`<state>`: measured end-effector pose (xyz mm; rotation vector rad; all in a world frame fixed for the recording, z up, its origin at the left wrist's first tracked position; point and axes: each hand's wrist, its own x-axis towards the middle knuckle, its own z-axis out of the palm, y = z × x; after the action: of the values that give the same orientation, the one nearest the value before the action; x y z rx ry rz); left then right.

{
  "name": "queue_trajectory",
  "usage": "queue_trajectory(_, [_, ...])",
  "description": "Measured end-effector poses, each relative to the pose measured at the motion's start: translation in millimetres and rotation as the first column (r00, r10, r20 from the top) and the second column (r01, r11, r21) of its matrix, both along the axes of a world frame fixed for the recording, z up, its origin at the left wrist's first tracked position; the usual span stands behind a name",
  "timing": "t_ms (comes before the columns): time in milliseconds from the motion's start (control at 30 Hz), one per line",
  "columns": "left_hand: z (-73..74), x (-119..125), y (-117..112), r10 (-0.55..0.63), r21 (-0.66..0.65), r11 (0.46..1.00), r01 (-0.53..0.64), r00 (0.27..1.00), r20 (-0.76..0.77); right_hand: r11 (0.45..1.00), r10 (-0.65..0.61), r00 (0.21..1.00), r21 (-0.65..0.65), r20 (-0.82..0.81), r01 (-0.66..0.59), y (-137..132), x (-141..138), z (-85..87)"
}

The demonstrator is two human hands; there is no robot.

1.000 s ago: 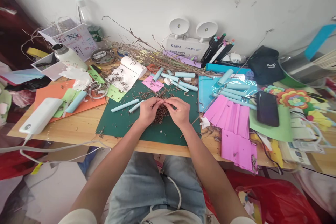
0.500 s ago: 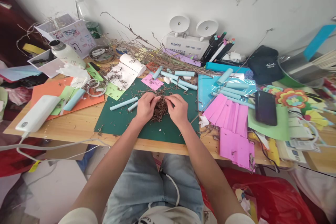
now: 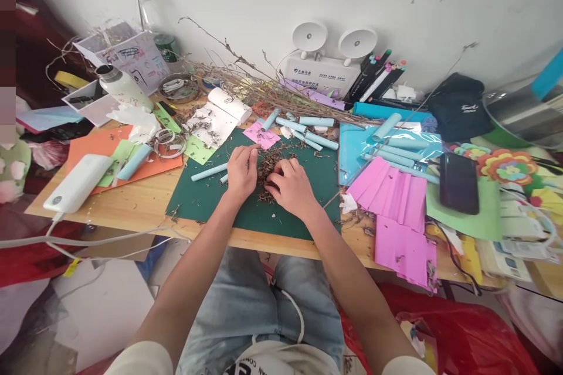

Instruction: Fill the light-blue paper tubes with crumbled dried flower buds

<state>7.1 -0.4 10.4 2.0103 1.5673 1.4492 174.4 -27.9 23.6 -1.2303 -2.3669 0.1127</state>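
Note:
A heap of crumbled dried leaves point(image 3: 269, 165) lies on the dark green mat point(image 3: 202, 199) between my hands. On its left side is my left hand point(image 3: 241, 176), fingers drawn together, with a thin dried twig seeming to run from the fingertips over the heap's far edge. My right hand point(image 3: 292, 187) reaches into the heap from the right, its fingers curled and closed on some leaves; the fingertips are partly hidden. Pale blue paper tubes point(image 3: 209, 172) lie on the mat, one partly behind my left hand.
Long dry branches point(image 3: 272, 94) stretch along the back. More blue tubes point(image 3: 323, 139) lie beyond the heap. Folded pink paper point(image 3: 396, 193) and a black phone point(image 3: 459, 183) are at right; a white power bank point(image 3: 78, 183) and a bottle point(image 3: 127, 91) at left.
My hands have drawn apart: the left has shifted up and away from the heap's middle, the right has lowered into the leaves. The whole view has swung slightly.

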Motion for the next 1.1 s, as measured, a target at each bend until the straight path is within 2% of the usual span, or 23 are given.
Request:
queue_trajectory(133, [6.7,3.0,-5.7,-0.041,0.006,0.999,0.041,0.998,0.037,0.999,-0.001,0.964,0.032,-0.266,0.010,4.3,2.9,-2.8])
queue_trajectory(233, [9.4,6.6,-9.1,-0.192,-0.026,0.980,0.195,0.978,0.084,0.996,-0.052,0.890,0.043,-0.453,0.080,8.8,6.6,-7.5])
queue_trajectory(300, [8.0,9.5,-9.0,-0.305,-0.052,0.949,0.312,0.946,0.111,0.993,-0.094,0.843,0.016,-0.529,0.121,10.2,7.7,-9.2])
queue_trajectory(367, [5.3,11.9,-7.5,-0.370,-0.063,0.922,0.382,0.917,0.145,0.990,-0.127,0.795,-0.021,-0.593,0.143,10.0,7.5,-8.5])
queue_trajectory(567, [1.4,14.3,-3.7,-0.335,-0.073,0.923,0.378,0.882,0.332,0.986,-0.162,0.668,-0.136,-0.726,0.091,8.2,7.3,-2.4])
queue_trajectory(633, [0.5,15.2,-3.9,-0.346,-0.092,0.905,0.415,0.846,0.407,0.987,-0.159,0.668,-0.123,-0.727,0.101,8.7,8.1,-2.8])
queue_trajectory(767, [-3.6,17.3,-4.8,-0.330,-0.182,0.850,0.495,0.768,0.549,0.988,-0.108,0.706,0.004,-0.700,0.155,10.3,9.9,-5.4])
queue_trajectory(867, [-5.6,17.0,-5.2,-0.301,-0.252,0.824,0.508,0.769,0.564,0.987,-0.076,0.725,0.050,-0.684,0.151,11.1,10.9,-5.6])
queue_trajectory(933, [-5.1,16.3,-5.5,-0.296,-0.269,0.826,0.496,0.786,0.542,0.990,-0.070,0.720,0.042,-0.690,0.136,11.2,11.3,-4.5])
queue_trajectory(1100, [-1.7,17.2,-5.9,-0.287,-0.253,0.838,0.483,0.785,0.549,0.983,-0.170,0.665,-0.078,-0.727,0.165,10.6,11.8,-2.9])
